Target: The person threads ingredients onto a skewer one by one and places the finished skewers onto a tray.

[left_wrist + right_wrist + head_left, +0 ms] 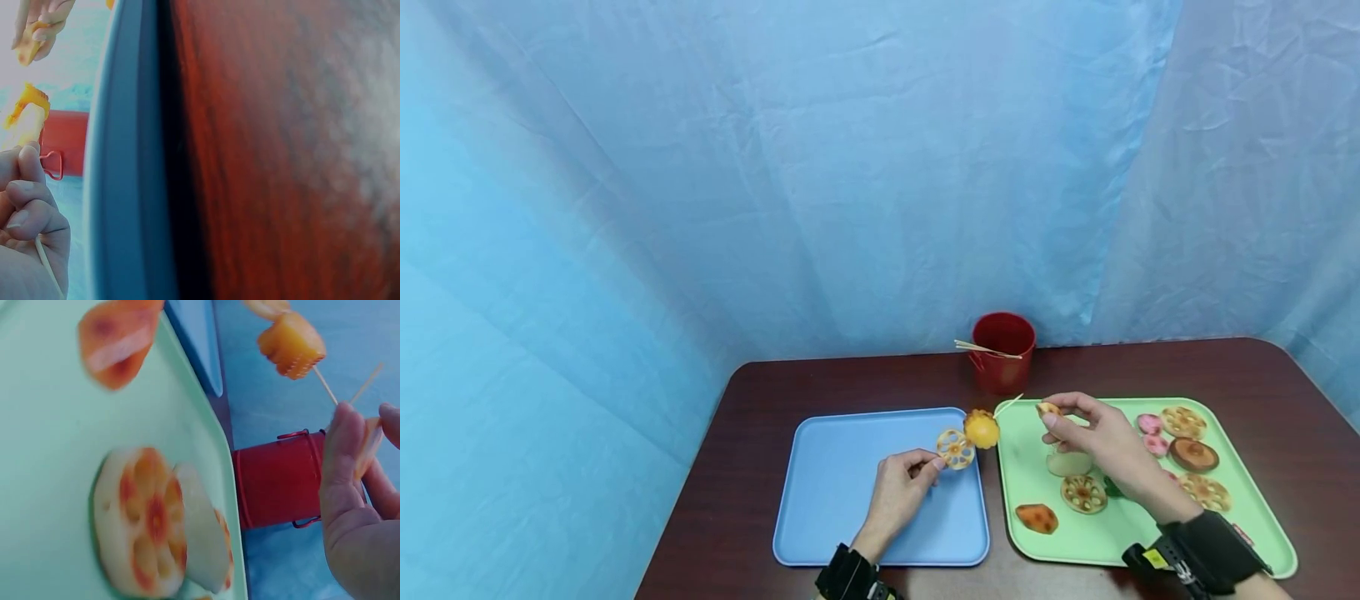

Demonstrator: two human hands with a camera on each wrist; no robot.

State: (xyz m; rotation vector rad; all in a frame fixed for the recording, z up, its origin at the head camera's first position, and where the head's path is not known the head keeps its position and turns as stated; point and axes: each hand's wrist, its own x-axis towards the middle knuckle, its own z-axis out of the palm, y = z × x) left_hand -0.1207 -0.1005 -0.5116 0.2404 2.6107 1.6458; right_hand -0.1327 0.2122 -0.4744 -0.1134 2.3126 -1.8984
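Over the right side of the blue tray (850, 492), my left hand (902, 487) grips a thin wooden skewer (47, 265), its fingertips at the lotus root slice threaded on it. Beyond that lotus root slice (955, 450) sits a ridged yellow-orange food piece (982, 430), and the bare stick tip sticks out past it, up and to the right. My right hand (1101, 442) pinches a small orange-brown food piece (370, 449) between thumb and fingers above the green tray (1120, 546). A short gap separates this piece from the skewer tip.
Behind the trays stands a red cup (1003, 367) with sticks (985, 348) lying across its rim. On the green tray lie another lotus root slice (1083, 494), a pale slice (1069, 463), a browned piece (1037, 518), a mushroom (1194, 454) and pink pieces (1150, 423).
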